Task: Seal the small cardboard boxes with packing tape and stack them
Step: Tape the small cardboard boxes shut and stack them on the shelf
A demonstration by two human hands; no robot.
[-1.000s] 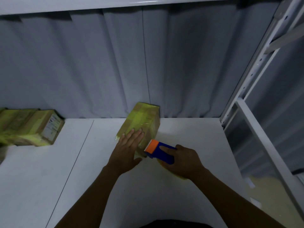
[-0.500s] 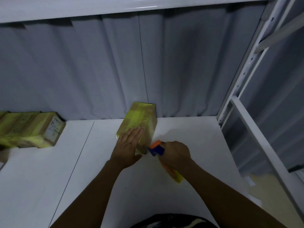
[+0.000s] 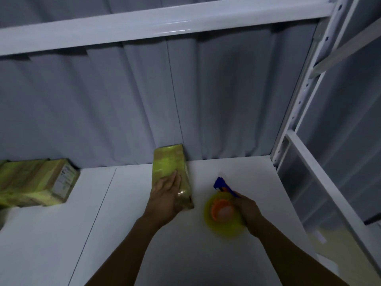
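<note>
Left hand (image 3: 165,195) lies flat on top of small box (image 3: 169,162), palm down, fingers straight and close together, covering the near half. Box lies lengthwise, running away from the person. Its far end is at the grey curtain (image 3: 216,100), touching or just short of it, cannot tell which. Glossy yellowish tape covers its top, and plain brown card shows at the near right corner.

Right hand (image 3: 248,210) is to the right of the box, apart from it, fingers curled round the handle of the tape dispenser (image 3: 222,211). Blue head (image 3: 219,182) points away from the person. Yellow tape roll (image 3: 226,229) with its orange hub faces up, blurred. Roll resting on the surface or held just over it: cannot tell.

White table (image 3: 195,254) lies under both hands. A thin seam (image 3: 97,213) runs front to back, left of the left forearm.

Far left, well apart from the small box, taped boxes (image 3: 31,182) sit against the curtain, a white printed label (image 3: 64,178) on the end facing right. Count unclear.

Overhead is a white shelf beam (image 3: 144,23). At right is a perforated rack upright (image 3: 299,104).
</note>
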